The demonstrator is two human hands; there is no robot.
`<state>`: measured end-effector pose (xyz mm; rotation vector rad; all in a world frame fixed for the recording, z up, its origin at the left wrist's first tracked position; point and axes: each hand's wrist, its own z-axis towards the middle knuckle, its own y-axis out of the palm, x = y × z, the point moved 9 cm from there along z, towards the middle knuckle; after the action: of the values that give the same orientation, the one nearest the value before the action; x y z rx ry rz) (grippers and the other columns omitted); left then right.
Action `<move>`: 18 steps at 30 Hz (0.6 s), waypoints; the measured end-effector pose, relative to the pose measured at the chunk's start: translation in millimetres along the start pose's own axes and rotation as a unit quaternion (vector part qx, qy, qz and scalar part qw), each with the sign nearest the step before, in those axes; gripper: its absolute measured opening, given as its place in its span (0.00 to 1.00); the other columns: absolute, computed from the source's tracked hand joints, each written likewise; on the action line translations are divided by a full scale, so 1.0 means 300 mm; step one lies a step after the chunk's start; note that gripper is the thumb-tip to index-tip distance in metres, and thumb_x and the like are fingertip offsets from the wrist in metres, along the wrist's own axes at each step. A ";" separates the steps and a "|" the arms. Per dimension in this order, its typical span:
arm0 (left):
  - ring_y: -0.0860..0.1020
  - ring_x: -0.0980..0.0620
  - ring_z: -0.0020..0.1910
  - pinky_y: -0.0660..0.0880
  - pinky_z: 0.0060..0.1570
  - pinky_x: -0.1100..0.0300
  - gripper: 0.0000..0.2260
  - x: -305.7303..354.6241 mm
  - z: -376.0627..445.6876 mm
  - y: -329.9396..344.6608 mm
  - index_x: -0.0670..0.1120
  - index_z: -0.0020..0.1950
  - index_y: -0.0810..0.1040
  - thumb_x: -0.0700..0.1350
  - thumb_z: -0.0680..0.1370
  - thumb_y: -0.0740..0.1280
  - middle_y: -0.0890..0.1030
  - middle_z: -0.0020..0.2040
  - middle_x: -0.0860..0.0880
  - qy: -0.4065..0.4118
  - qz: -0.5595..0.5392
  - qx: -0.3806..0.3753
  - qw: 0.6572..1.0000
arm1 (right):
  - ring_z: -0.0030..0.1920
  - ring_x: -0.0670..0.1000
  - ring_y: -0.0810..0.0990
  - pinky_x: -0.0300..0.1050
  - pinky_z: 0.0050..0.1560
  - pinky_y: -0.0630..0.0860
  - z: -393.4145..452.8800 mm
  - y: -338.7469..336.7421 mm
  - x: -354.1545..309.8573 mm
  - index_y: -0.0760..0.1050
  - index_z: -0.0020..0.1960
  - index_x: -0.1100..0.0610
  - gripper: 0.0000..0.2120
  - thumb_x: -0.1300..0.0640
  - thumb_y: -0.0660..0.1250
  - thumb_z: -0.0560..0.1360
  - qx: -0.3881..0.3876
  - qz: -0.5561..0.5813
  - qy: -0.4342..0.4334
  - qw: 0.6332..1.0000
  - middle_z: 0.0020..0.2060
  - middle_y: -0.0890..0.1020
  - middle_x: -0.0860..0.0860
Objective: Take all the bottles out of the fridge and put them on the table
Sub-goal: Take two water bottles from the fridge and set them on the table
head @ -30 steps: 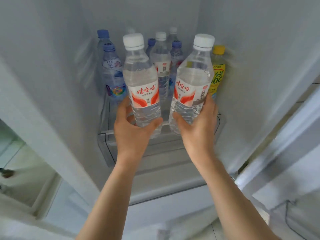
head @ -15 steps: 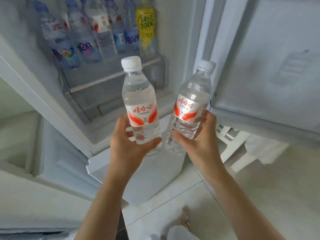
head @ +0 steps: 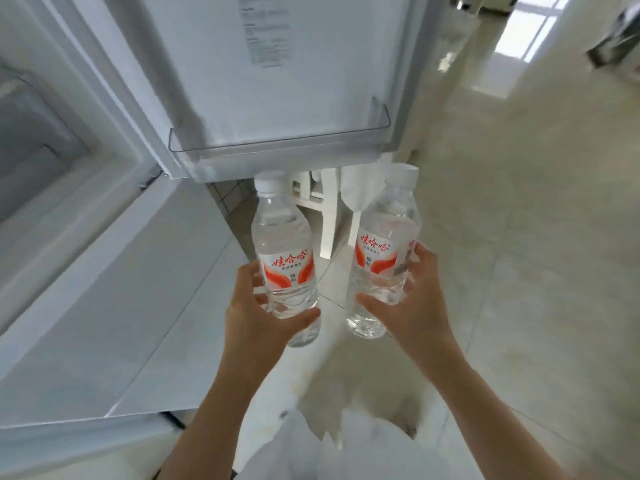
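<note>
I hold two clear water bottles with white caps and red-and-white labels, both upright over the floor. My left hand (head: pixel 260 318) grips the lower part of the left bottle (head: pixel 282 237). The right bottle (head: pixel 384 244) leans slightly and my right hand (head: pixel 410 306) is wrapped around its lower half. The open fridge door (head: pixel 277 64) stands ahead, its clear door shelf (head: pixel 277 147) holding nothing. The fridge's interior and the other bottles are out of view, as is the table.
The white fridge body and a lower door (head: pixel 104 289) fill the left side. White chair or stool legs (head: pixel 329 216) stand on the tiled floor behind the bottles. Pale floor tiles (head: pixel 519 237) stretch to the right toward a bright doorway (head: pixel 519 36).
Both bottles have come out of the fridge and away from it. My view has swung right, from the stocked shelf to the open door and the floor.
</note>
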<state>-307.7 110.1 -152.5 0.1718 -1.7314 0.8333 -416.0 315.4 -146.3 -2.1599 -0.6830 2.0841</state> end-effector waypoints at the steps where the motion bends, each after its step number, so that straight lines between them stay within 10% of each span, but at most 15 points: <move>1: 0.78 0.60 0.49 0.72 0.42 0.71 0.38 0.016 -0.007 0.083 0.52 0.64 0.67 0.47 0.59 0.82 0.77 0.54 0.59 0.003 -0.004 -0.021 1.000 | 0.58 0.50 0.79 0.54 0.61 0.76 -0.005 -0.077 0.041 0.59 0.67 0.47 0.44 0.55 0.81 0.59 0.013 0.003 0.014 1.000 0.57 0.77 0.45; 8: 0.78 0.63 0.48 0.74 0.35 0.73 0.36 0.171 -0.093 0.668 0.56 0.61 0.68 0.47 0.58 0.83 0.76 0.53 0.63 0.006 -0.011 -0.123 0.992 | 0.56 0.46 0.77 0.32 0.52 0.71 -0.007 -0.602 0.289 0.59 0.68 0.50 0.43 0.59 0.81 0.61 0.068 -0.016 0.077 0.995 0.55 0.75 0.43; 18: 0.79 0.58 0.52 0.78 0.47 0.62 0.38 0.353 -0.112 1.251 0.52 0.63 0.67 0.45 0.59 0.83 0.78 0.55 0.58 0.006 0.013 -0.226 0.974 | 0.55 0.47 0.78 0.44 0.59 0.75 0.073 -1.081 0.540 0.59 0.66 0.47 0.42 0.60 0.81 0.61 0.130 -0.030 0.154 0.979 0.48 0.74 0.36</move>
<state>-509.4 438.7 -219.8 -0.1623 -1.8671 0.4380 -526.4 659.0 -187.7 -2.2094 -0.4099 1.6478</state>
